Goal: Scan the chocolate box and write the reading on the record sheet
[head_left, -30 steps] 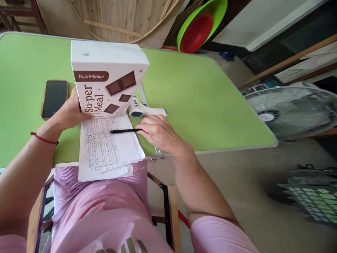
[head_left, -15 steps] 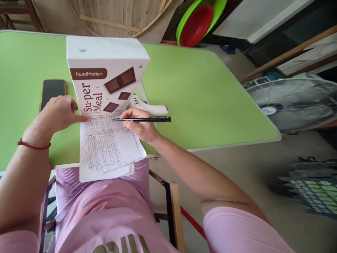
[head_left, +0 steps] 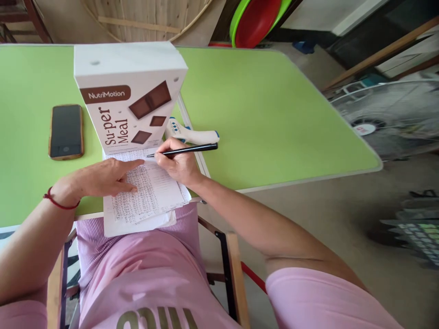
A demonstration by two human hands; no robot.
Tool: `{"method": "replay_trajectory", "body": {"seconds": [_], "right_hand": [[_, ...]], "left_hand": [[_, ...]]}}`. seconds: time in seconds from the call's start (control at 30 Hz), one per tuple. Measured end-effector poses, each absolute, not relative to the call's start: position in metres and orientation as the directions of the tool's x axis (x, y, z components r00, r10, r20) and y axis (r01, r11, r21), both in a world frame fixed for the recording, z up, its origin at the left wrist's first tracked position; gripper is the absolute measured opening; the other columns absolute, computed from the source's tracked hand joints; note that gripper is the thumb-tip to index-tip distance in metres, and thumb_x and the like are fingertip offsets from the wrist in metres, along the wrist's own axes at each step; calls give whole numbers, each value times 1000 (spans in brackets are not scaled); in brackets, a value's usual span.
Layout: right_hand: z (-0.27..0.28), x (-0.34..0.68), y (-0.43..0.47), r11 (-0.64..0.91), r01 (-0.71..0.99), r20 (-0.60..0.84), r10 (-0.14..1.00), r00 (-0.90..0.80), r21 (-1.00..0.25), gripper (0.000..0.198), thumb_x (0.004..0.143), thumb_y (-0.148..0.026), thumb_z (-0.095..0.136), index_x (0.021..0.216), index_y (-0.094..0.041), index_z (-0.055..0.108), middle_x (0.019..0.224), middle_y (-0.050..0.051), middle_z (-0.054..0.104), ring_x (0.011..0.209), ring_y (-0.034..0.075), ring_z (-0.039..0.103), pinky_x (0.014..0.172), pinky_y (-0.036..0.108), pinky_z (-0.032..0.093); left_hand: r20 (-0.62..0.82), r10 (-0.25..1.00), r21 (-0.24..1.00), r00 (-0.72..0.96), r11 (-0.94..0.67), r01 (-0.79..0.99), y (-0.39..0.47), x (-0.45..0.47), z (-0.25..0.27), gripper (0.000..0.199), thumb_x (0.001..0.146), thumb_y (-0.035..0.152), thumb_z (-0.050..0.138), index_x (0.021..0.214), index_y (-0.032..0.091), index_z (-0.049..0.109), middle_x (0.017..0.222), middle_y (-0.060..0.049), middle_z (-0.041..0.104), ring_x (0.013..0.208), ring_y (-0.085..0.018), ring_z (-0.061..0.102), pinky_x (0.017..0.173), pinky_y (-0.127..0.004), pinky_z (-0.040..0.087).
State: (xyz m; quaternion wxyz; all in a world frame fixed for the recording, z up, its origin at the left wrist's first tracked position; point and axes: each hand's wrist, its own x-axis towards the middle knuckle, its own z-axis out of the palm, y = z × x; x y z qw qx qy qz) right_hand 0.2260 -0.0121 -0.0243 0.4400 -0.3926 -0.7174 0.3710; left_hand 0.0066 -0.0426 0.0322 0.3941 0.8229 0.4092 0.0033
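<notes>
My right hand [head_left: 180, 162] grips a black pen [head_left: 195, 149], its tip down at the upper part of a handwritten sheet of paper [head_left: 137, 201]. Across the left part of the sheet lies my left hand [head_left: 106, 176], index finger stretched toward the pen tip and thumb apart, holding nothing. Lines of small writing cover much of the page, and other sheets lie beneath it, jutting past the table's front edge. Just beyond the papers a white "NutriMotion Su-per Meal" box [head_left: 144, 109] stands upright. Behind my right hand is a white and blue handheld thermometer [head_left: 194, 135].
A phone in a brown case [head_left: 66, 132] lies left of the box on the green table [head_left: 260, 114]. At the right stands a fan [head_left: 387, 119]. Red and green basins [head_left: 255, 23] are past the far edge. My chair's armrest [head_left: 236, 274] is beside me.
My left hand has moved right from beside the box's lower left corner onto the page, its index finger now near the pen tip. The phone is now fully uncovered. The view has shifted slightly.
</notes>
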Motion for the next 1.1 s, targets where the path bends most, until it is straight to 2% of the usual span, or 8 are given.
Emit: {"method": "replay_trajectory", "body": {"seconds": [0.13, 0.23, 0.43, 0.57, 0.83, 1.1], "right_hand": [[-28, 227, -10, 438, 241, 348, 875, -337, -866, 26, 83, -44, 62, 70, -24, 51, 62, -4, 52, 57, 11, 42, 56, 28, 40], [-29, 227, -10, 445, 246, 351, 870, -347, -861, 27, 83, -45, 61, 71, -24, 52, 63, -3, 52, 58, 11, 43, 57, 28, 40], [-28, 227, -10, 482, 244, 382, 851, -361, -842, 19, 83, -36, 59, 71, -24, 52, 65, -3, 56, 60, 12, 46, 59, 29, 42], [-27, 226, -10, 501, 240, 404, 842, -358, -831, 14, 82, -30, 58, 70, -24, 51, 64, -3, 57, 59, 12, 47, 57, 28, 41], [-27, 228, -9, 516, 258, 407, 832, -377, -817, 15, 82, -29, 57, 70, -24, 50, 63, -3, 57, 58, 11, 46, 57, 28, 41], [-32, 227, -8, 560, 246, 474, 816, -331, -792, 14, 82, -26, 57, 71, -23, 50, 60, -5, 54, 55, 10, 45, 52, 25, 37]], "left_hand": [[-356, 680, 650, 641, -312, 693, -40, 4, 30, 64, 85, 31, 55, 147, 22, 44, 65, 1, 65, 48, -16, 59, 50, -24, 42], [-347, 677, 658, 649, -318, 683, -40, 3, 28, 68, 86, 35, 56, 150, 22, 41, 58, 3, 62, 48, -17, 58, 51, -25, 41], [-328, 674, 672, 661, -326, 665, -39, 3, 27, 70, 86, 39, 58, 151, 20, 40, 51, 4, 59, 53, -19, 60, 56, -26, 41], [-367, 675, 666, 640, -289, 687, -40, 4, 32, 73, 87, 38, 57, 154, 18, 36, 48, 5, 58, 48, -18, 58, 57, -27, 41], [-338, 674, 685, 657, -303, 662, -40, 3, 31, 69, 88, 37, 58, 152, 19, 40, 49, 6, 60, 46, -16, 57, 54, -25, 41], [-453, 652, 599, 608, -283, 749, -40, 9, 43, 75, 89, 39, 56, 156, 15, 30, 53, 6, 58, 52, -15, 57, 61, -24, 42]]}}
